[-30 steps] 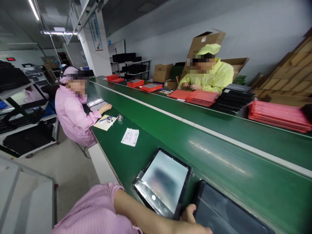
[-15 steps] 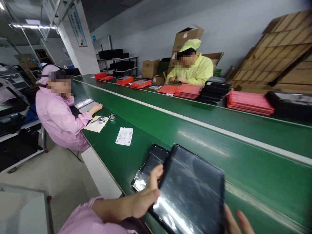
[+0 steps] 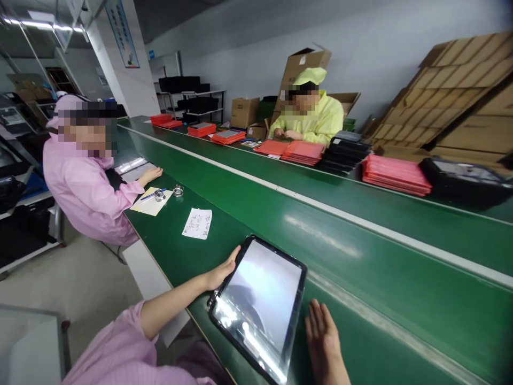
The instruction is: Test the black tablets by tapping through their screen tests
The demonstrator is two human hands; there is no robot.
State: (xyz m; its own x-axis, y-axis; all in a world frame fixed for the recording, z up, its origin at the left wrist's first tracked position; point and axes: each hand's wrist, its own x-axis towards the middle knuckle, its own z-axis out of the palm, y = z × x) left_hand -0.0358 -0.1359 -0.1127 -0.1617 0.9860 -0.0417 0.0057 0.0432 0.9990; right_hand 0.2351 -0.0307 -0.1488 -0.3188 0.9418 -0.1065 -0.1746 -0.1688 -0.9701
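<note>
A black-framed screen panel (image 3: pixel 262 291) with a pale, glossy, film-like face lies tilted at the near edge of the green bench. My left hand (image 3: pixel 223 271) grips its upper left edge, with the thumb side along the frame. A corner of another black piece (image 3: pixel 212 299) pokes out under its left side; most of that is hidden. Beside the panel's right edge, apart from it, my right hand (image 3: pixel 324 334) is open with fingers stretched out over the bench. A handwritten paper slip (image 3: pixel 197 223) lies beyond the panel.
On the left a co-worker in pink (image 3: pixel 84 182) rests a hand by a flat panel (image 3: pixel 134 168). Yellow paper (image 3: pixel 152 202) and metal rings lie nearby. Across the bench (image 3: pixel 360 256) sits a co-worker in yellow (image 3: pixel 310 115), behind red stacks (image 3: pixel 395 174) and black stacks (image 3: pixel 345 152).
The panel has been turned over from its black back to its pale face and set down over the black piece. My right hand has come away from it.
</note>
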